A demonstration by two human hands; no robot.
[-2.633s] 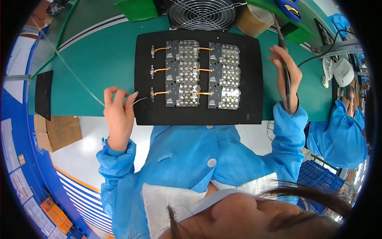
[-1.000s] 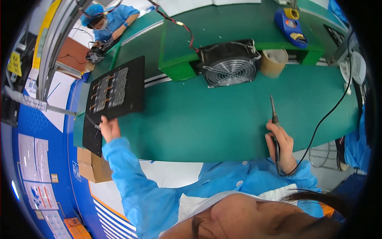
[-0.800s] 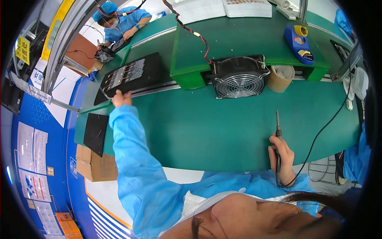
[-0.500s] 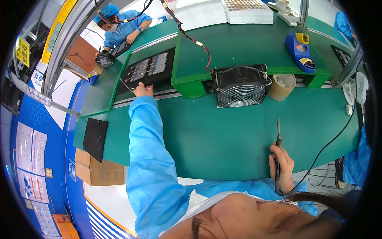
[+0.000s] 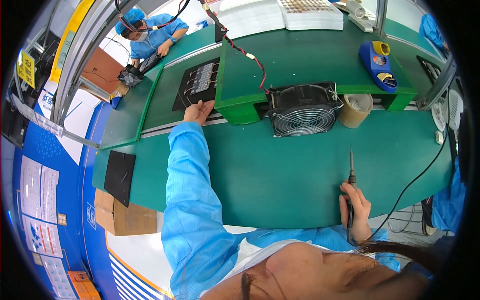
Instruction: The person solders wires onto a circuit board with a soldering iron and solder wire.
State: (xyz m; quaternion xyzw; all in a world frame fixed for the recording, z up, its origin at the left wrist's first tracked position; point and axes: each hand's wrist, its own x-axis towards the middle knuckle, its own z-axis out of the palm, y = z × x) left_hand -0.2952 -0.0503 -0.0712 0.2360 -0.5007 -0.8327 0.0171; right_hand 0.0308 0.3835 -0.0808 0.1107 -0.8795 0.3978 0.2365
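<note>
My left hand [image 5: 198,113] reaches to the front edge of a black board [image 5: 181,102] lying in the recessed track. Rows of small grey parts with wire leads [image 5: 203,78] lie on the board, whose right end goes out of sight behind the green raised shelf. Thin metal tweezers [image 5: 183,96] stick out from the left hand, closed around them; their grip is partly hidden. In my right hand [image 5: 357,209], closed and held over the near right of the bench, is a soldering iron [image 5: 352,172] with its tip pointing away from me.
A black fan [image 5: 303,111] and a tan cup [image 5: 356,112] stand before the shelf [image 5: 240,111]. On top sits a blue iron stand [image 5: 372,65]; white trays [image 5: 312,17] are behind. A black mat [image 5: 119,175] lies left. A co-worker [image 5: 155,40] works at far left.
The black board with its parts has slid right along the track, partly behind the shelf. My left hand has moved right with it. My right hand stays nearly still.
</note>
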